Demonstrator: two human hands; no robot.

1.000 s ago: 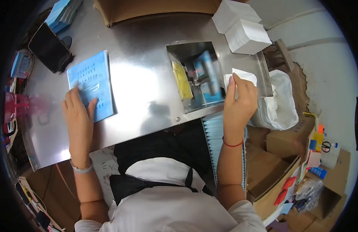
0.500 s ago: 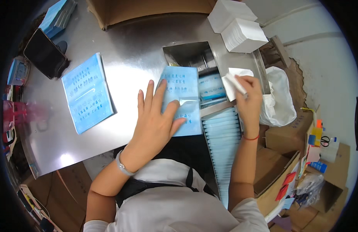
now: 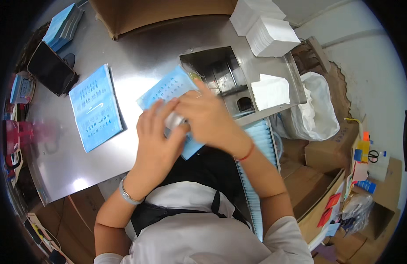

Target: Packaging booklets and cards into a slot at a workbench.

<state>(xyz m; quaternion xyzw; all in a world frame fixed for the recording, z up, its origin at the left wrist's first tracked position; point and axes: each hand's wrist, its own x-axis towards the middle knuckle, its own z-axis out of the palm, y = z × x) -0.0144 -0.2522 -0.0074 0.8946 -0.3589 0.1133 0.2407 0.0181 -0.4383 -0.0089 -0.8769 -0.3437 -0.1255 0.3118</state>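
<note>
A flat blue packet point(image 3: 164, 89) with dark printing lies tilted on the steel table in front of me. My left hand point(image 3: 154, 138) rests over its lower left part, fingers spread. Above its right side my right hand point(image 3: 208, 116) is closed and smeared by motion. Between the hands shows a crumpled bit of white tissue point(image 3: 173, 119), apparently in my right fingers; part of it is hidden. Another blue packet point(image 3: 95, 108) lies to the left. Right of my hands is a rectangular opening point(image 3: 223, 79) in the table, with folded white tissue point(image 3: 270, 91) beside it.
Stacked white tissues point(image 3: 271, 37) stand at the back right. A row of blue packets point(image 3: 256, 136) runs below the opening. A white-lined bin point(image 3: 320, 108) is at right, a cardboard box point(image 3: 164, 17) behind. A phone point(image 3: 51, 68) and more packets point(image 3: 62, 26) are at far left.
My right hand has moved left from the folded tissue to the packet. The packet has turned and shifted left. Blue packets seen inside the opening no longer show there.
</note>
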